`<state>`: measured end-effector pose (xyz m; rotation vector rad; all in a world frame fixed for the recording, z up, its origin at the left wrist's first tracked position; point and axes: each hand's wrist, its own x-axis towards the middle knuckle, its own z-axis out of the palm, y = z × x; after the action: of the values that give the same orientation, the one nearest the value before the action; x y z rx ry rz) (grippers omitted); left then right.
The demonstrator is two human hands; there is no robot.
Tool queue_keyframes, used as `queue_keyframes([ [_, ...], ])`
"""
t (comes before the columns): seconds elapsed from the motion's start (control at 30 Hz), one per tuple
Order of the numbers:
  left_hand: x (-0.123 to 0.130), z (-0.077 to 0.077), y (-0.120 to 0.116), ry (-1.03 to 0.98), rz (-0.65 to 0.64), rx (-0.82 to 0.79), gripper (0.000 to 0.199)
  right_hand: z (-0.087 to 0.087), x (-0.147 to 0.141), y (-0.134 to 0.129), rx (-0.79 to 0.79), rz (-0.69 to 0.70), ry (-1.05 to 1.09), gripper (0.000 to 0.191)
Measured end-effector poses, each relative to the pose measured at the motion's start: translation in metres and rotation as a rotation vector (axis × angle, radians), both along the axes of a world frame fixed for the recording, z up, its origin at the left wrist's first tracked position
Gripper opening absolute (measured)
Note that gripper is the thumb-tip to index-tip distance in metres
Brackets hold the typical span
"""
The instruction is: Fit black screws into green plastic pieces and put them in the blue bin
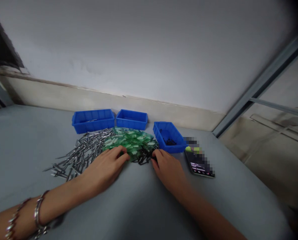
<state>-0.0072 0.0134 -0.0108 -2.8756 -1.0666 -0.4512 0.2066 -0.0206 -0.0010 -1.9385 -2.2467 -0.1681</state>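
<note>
Evidently the grey tabletop [238, 193] bears everything, three blue bins [94, 126] standing toward its back. In front of the middle bin lies a heap of green packets [132, 140], probably light, soft and slippery, best taken by an edge or corner. Left of it, the loose metal rods [85, 150] look stiff and smooth, likely to roll; mid-shaft seems the surest hold. The small black pieces [144, 158] at the heap's near right edge seem light, suited to fingertips. The left hand [107, 168] is partly open beside the packets, thumb apart from forefinger, nothing seen held. The right hand [168, 168] curls its fingers at the black pieces; whether it grips any, I cannot tell.
</note>
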Motion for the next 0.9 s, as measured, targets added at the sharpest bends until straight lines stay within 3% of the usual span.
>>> queue_keyframes([
  [0.47,0.0,-0.001,-0.002,-0.039,-0.008,-0.017,0.021,-0.004,0.001,0.001,0.09,-0.002,0.018,0.009],
  [0.8,0.001,0.004,-0.004,-0.08,-0.033,0.085,0.023,-0.01,0.003,0.002,0.248,0.033,0.004,0.017],
  [0.9,0.001,0.005,-0.005,-0.091,-0.044,0.06,0.021,-0.009,0.003,0.001,0.357,0.07,0.042,0.023],
])
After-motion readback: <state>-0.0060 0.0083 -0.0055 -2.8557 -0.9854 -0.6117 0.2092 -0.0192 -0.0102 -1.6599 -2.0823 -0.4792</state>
